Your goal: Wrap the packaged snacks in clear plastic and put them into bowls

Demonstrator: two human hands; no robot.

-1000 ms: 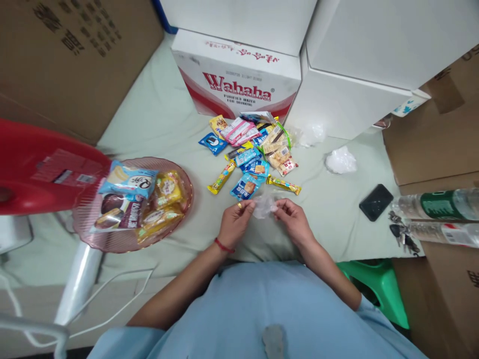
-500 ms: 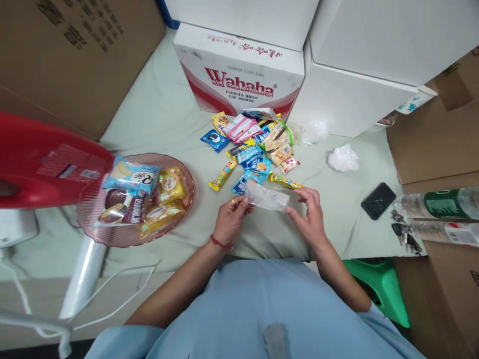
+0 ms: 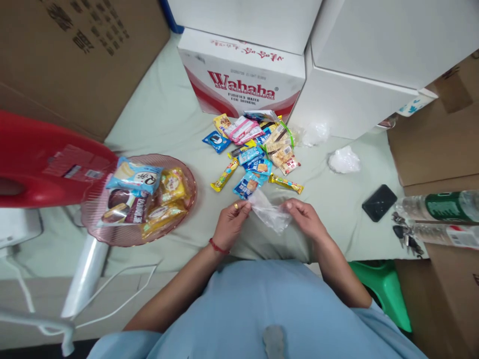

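Note:
A thin clear plastic bag [image 3: 270, 213] hangs between both hands, just above the pale green sheet [image 3: 157, 119]. My left hand [image 3: 231, 223] pinches its left edge, a ring on one finger and a red band at the wrist. My right hand [image 3: 305, 217] pinches the right edge. Just beyond the hands lies a heap of small snack packets [image 3: 254, 147]: blue, yellow, pink and tan wrappers. To the left, a pink see-through bowl [image 3: 112, 234] holds several larger snack packs [image 3: 144, 197].
A Wahaha water carton [image 3: 243, 75] and white boxes [image 3: 359, 55] stand behind the heap. Brown cartons [image 3: 75, 55] sit at left and right. A red stool [image 3: 41, 159], a black phone [image 3: 379, 202], keys [image 3: 404, 235], two bottles [image 3: 437, 207], crumpled plastic [image 3: 342, 159] and a green stool [image 3: 385, 291] lie around.
The bag went from bunched between close hands to stretched flat as the right hand pulled away, and now it sags lower with the hands nearer again.

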